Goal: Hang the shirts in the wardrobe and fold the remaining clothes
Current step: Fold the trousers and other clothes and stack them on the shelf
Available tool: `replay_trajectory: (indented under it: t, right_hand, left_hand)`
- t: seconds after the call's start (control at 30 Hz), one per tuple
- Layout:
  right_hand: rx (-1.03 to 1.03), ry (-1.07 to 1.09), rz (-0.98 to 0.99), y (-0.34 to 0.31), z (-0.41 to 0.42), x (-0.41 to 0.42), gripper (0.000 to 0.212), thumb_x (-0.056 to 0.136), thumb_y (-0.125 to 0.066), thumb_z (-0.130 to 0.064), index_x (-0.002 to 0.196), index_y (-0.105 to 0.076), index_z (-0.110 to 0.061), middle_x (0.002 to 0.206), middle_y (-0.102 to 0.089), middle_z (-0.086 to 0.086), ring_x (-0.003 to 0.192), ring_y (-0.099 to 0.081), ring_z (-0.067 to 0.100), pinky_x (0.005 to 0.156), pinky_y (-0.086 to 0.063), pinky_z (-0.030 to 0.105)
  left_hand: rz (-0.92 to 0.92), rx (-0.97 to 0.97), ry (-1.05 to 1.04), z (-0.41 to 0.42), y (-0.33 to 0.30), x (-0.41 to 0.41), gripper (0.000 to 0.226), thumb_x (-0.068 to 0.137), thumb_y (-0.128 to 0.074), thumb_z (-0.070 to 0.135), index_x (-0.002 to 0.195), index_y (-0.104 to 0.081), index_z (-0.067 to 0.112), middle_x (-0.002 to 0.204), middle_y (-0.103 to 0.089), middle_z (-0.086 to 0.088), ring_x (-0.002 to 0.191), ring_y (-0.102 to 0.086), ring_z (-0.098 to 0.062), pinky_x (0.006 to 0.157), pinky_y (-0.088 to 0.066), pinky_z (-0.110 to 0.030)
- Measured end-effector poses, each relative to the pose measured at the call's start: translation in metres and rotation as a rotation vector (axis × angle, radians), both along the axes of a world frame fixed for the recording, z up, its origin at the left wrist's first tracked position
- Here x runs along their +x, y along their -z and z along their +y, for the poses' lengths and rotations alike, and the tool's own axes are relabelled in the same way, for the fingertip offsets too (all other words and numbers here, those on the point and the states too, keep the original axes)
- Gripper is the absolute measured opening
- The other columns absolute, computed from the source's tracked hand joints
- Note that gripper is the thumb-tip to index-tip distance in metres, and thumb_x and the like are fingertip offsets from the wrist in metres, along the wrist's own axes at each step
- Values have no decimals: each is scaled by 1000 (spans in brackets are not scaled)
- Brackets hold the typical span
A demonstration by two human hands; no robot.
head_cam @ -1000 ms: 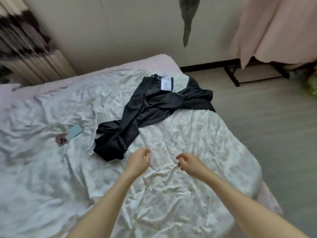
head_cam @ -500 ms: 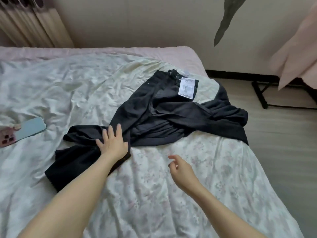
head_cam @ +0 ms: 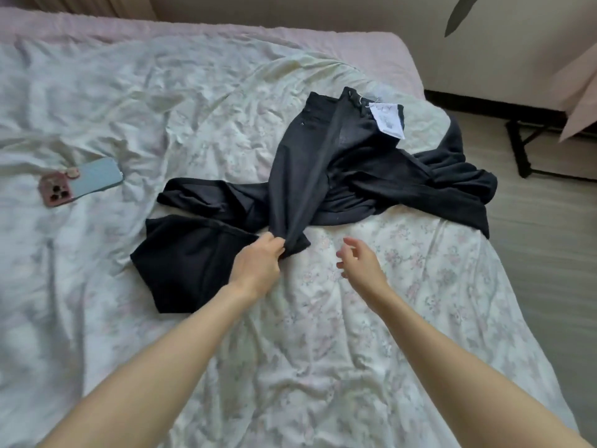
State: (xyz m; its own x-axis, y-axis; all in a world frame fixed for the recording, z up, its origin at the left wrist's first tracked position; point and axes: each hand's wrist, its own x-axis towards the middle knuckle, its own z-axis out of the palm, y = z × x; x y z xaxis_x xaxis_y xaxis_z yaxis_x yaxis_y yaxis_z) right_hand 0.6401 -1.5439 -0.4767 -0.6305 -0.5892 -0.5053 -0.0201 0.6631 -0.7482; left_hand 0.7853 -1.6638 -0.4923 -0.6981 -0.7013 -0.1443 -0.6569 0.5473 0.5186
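Observation:
A pair of black trousers lies crumpled across the bed, its waistband at the far right bearing a white paper tag. One leg spreads flat to the left and near side. My left hand pinches a fold of the trousers' cloth near the middle and lifts it a little off the sheet. My right hand hovers just right of it, fingers spread, holding nothing, above the floral sheet.
A phone in a pink case lies on the sheet at the left. The bed's right edge drops to a wooden floor. A black metal frame with pink cloth over it stands at the far right.
My left hand, flat on the trousers half a second ago, has closed on a fold of them and raised it. My right hand has moved up toward the trousers. The view has come closer.

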Motion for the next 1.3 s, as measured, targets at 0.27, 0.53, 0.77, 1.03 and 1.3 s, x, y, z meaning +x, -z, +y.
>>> replay_trajectory:
  t: [0.27,0.53,0.77,1.03,1.3]
  right_hand:
    - [171,110,-229,-13,21,75,100,85,-64,-32,148,13,-19,154,-15,6,130,-38,26,100,-43,43]
    - [434,-158,104,-4,134,141,41,82,-34,5,121,-45,2,120,-54,19,106,-53,34,87,-49,43]
    - [606,-558,43,-2,212,138,17,80,-35,1,85,-50,-4,87,-58,16,82,-55,34,60,-38,33]
    - [461,-484,456,-20,134,66,30,94,-34,-19,107,-60,-14,96,-65,5,86,-59,27,70,-47,34]
    - [174,-407,916,0,23,-38,35,94,-41,-19,126,-50,-8,126,-50,9,117,-43,26,90,-34,35]
  left_hand:
    - [-54,172,214,146,-21,136,14,91,-55,8,77,-56,6,78,-49,-5,64,-47,-22,53,-33,-29]
    - [-340,367,361,194,-26,162,22,95,-45,26,104,-65,22,95,-47,5,95,-52,-18,69,-36,-27]
    - [-319,602,133,175,-24,151,19,89,-54,35,103,-65,30,97,-60,7,96,-59,-16,81,-46,-30]
    - [-21,897,-642,118,-6,71,77,90,-50,48,149,-13,14,153,-24,-5,134,-35,-26,108,-35,-41]
    - [39,843,-748,56,26,7,80,89,-59,36,148,-9,15,151,-25,-8,132,-37,-27,105,-35,-39]
